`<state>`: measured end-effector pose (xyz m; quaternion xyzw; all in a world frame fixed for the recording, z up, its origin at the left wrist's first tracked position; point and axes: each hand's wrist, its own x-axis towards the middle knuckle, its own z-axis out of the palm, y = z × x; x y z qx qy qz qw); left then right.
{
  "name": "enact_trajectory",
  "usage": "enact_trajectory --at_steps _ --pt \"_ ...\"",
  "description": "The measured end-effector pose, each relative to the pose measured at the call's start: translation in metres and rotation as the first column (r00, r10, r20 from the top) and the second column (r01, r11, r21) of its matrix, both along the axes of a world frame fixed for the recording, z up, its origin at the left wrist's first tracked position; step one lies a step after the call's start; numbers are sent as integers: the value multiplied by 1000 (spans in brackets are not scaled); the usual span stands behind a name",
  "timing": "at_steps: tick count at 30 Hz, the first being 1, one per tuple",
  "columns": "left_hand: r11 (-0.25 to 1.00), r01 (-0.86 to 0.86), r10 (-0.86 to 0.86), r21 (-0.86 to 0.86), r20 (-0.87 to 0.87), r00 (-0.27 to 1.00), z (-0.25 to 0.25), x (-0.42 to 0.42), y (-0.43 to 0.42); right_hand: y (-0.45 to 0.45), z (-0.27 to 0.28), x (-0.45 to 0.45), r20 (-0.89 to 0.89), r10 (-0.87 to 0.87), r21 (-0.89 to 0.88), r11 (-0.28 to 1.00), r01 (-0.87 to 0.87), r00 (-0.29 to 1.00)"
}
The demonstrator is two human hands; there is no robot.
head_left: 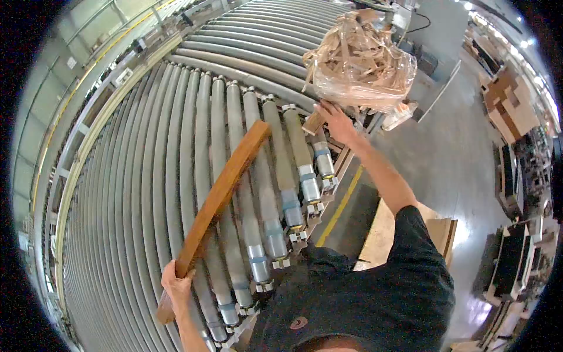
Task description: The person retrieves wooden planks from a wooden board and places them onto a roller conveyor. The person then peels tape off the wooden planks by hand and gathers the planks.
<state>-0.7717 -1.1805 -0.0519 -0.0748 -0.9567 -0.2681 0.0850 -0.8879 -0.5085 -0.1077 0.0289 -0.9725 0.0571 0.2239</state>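
Note:
My left hand (177,284) is wrapped round a long brown wooden board (226,185) near its lower end. The board slants up and to the right above the rollers. Beyond the hand, a short stretch of its end sticks out. My right hand (339,124) is farther forward, its fingers closed on a short wooden block (314,123) at the corner of the conveyor. Part of the block lies hidden behind the fingers. Just past that hand sits a bag of wood strips (366,67) in clear plastic.
A roller conveyor (149,176) fills the left and middle, with another roller section (258,38) behind it. Yellow tape (342,205) marks the floor at its edge. Pale sheets (381,232) stand beside me. Cardboard (510,102) and racks line the right.

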Motion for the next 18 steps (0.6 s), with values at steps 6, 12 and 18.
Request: enact_trajectory --at_steps 6,12,18 --pt "1000 16 -15 10 -45 999 6 0 3 8 3 -21 286 -23 244 968 -50 958" --pt "998 53 -53 -18 -45 998 4 -5 -5 -17 18 -2 322 216 306 897 -318 922" --pt "995 82 -85 62 61 994 -3 -11 -19 -198 30 46 -7 825 146 559 -816 564"
